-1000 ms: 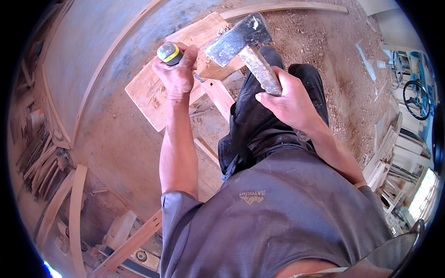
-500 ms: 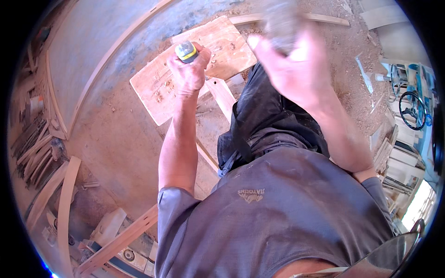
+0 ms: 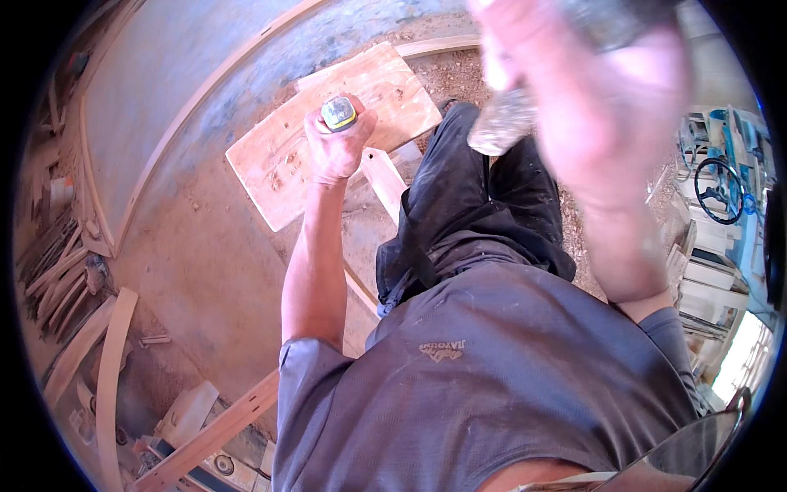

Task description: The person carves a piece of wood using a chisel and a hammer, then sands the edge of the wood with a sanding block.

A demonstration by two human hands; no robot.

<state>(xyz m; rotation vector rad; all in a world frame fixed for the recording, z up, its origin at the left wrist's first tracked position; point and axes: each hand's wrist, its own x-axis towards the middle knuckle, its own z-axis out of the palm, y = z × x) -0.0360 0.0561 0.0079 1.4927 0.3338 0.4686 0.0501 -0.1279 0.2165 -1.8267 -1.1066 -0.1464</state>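
My left hand (image 3: 338,152) is closed around the upright handle of a chisel (image 3: 338,114), its dark, scuffed cap ringed in yellow. The fist hides the blade. Below it lies a light wooden board (image 3: 275,193) scattered with chips, and a narrow wooden piece (image 3: 384,176) with a small dark hole pokes out from the board's near edge. My right hand (image 3: 602,115), smeared by motion, is raised high at the right, gripping a stout hammer-like tool (image 3: 504,123). A worn grey-brown end juts out below the fingers; a grey part shows above. Blur hides its exact kind.
A long curved wooden strip (image 3: 209,94) runs along the left, and another strip (image 3: 438,45) lies beyond the board. Piled offcuts (image 3: 61,279) fill the far left. A wooden beam (image 3: 213,430) slants at lower left. At right are a black steering wheel (image 3: 719,191) and stacked pale boards.
My right hand has lifted up and to the right with the hammer-like tool, which has tilted. The left hand keeps its grip on the chisel, slightly shifted.
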